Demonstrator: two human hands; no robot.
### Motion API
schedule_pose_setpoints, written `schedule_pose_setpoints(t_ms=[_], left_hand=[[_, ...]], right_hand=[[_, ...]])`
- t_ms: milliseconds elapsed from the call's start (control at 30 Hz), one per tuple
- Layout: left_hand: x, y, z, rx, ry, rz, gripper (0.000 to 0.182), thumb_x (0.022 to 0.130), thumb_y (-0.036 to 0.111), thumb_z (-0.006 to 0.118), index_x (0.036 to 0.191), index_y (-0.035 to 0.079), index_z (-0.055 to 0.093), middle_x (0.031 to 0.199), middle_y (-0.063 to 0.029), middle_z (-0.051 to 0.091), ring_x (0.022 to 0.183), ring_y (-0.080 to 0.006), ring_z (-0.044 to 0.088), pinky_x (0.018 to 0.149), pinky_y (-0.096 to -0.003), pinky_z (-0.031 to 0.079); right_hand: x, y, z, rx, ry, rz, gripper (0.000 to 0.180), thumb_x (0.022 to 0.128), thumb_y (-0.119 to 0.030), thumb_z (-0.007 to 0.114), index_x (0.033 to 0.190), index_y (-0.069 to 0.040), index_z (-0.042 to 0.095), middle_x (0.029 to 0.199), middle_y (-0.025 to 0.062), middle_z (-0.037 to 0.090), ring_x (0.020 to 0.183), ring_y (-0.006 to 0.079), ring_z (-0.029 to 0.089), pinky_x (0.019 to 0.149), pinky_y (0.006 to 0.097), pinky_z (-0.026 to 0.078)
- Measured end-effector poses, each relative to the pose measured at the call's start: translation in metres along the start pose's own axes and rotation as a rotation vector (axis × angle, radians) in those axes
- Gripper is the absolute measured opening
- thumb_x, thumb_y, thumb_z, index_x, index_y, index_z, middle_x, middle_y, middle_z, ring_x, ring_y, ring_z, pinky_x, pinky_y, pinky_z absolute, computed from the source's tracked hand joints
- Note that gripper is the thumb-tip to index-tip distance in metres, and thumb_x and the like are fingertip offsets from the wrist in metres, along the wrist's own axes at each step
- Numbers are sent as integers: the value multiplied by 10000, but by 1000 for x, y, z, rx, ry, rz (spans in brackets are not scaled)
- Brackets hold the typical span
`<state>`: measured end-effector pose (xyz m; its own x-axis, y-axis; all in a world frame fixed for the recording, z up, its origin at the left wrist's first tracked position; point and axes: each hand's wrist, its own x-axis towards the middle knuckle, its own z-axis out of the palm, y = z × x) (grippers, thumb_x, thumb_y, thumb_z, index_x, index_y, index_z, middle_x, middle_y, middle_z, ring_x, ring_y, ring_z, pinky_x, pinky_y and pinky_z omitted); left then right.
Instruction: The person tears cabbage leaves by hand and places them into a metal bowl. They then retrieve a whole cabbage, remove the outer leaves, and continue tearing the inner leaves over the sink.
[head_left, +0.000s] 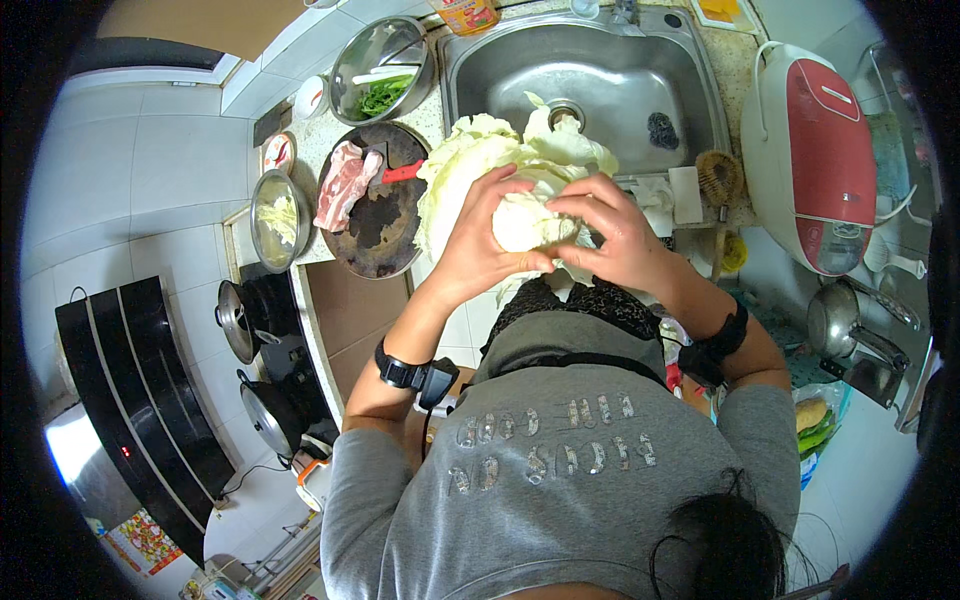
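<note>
Both hands are closed around a pale cabbage head (525, 223) in front of my waist, just before the sink. My left hand (486, 229) holds it from the left, the thumb along its lower side. On its right side my right hand (611, 229) curls its fingertips over the leaves. Large loose cabbage leaves (457, 172) lie beneath and beyond the hands, some hanging over the edge of the steel sink (645, 82). Left of them is a round dark chopping board (390, 240) with raw meat (346, 184) and a red-handled cleaver (403, 172).
A steel bowl with greens (416, 94) and one with shredded vegetable (300, 225) stand around the board. Right of the sink are a bristle brush (718, 176) and a red-and-white rice cooker (825, 165). Lidded pans (262, 416) sit on the hob at left.
</note>
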<state>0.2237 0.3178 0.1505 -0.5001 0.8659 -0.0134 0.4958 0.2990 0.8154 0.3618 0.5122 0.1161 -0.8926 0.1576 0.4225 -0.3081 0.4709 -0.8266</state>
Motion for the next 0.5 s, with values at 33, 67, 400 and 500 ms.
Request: schedule_pose_setpoints(t_ms=[33,67,400,500], left_hand=[[4,1,3,4,6,3,959,585,502,965,1366,115,564,1497,-205,449,1422,-385,420,1164,-471,367],[8,3,5,9,11,8,968,583,498,967,1375,115,564,1509,-196,443,1424,-375,420,1170,-465,360],[26,1,-6,-259,-270,22,384,1068,360,545,1355,114,608,1543,-111,451,1465,-270,369,1210,-422,283],[37,2,-10,-426,-344,-80,349,1054,315,583,1336,113,620,1540,-96,464,1447,-239,390,1198,-395,299]], right_hand=[[1,0,-1,4,42,-24,440,718,-92,870,1129,-74,713,1128,75,612,991,274,651,841,384,555],[0,0,-3,-3,59,-36,441,714,-87,871,1126,-74,713,1125,77,611,991,271,651,838,382,554],[-18,-6,-6,52,116,11,222,791,-28,837,913,-43,653,1100,81,602,994,229,626,858,355,515],[-21,-10,-7,111,122,65,188,796,-16,809,876,-44,641,1032,78,617,975,236,643,856,356,518]])
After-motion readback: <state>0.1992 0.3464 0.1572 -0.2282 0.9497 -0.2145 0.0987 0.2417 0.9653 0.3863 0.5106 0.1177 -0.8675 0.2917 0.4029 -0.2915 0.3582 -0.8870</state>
